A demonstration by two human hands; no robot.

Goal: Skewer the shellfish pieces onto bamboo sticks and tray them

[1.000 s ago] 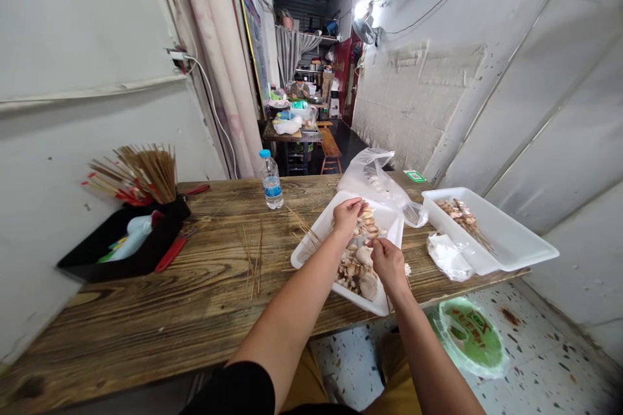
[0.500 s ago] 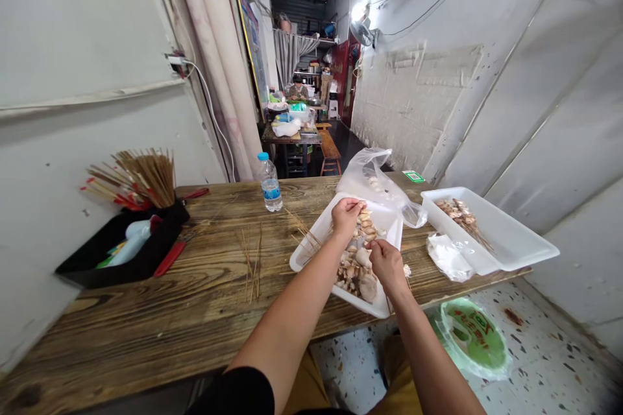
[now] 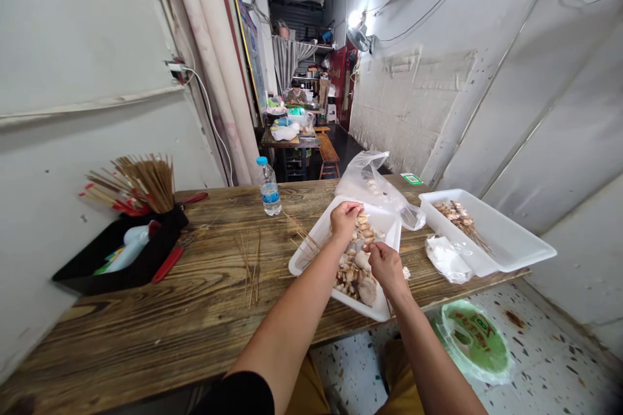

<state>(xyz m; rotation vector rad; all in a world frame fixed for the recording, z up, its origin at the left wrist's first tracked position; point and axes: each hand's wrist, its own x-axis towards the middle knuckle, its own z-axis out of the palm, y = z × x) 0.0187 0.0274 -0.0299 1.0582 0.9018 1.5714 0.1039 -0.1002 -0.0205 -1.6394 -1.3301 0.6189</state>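
Over a white plastic tray (image 3: 311, 248) both my hands work on a row of mushroom pieces (image 3: 366, 228) that looks threaded on a bamboo skewer. My left hand (image 3: 343, 219) is closed, fingertips pinching a mushroom piece at the row's far end. At the near end, my right hand (image 3: 384, 263) is closed in a pinch on the skewer, whose stick is mostly hidden by the fingers. Loose mushrooms (image 3: 366, 290) lie in the tray below. Several bare bamboo skewers (image 3: 302, 231) rest across the tray's left rim.
A second white tray (image 3: 523, 243) with filled skewers (image 3: 460, 217) stands right, beside a white packet (image 3: 445, 258). A clear plastic bag (image 3: 363, 175) lies behind. Leftward are loose skewers (image 3: 252, 272), a water bottle (image 3: 269, 191) and a black box (image 3: 92, 282). A green lined bin (image 3: 474, 343) is on the floor.
Both hands keep nearly the same position and grip on the row of mushroom pieces. The whole view has shifted very slightly.
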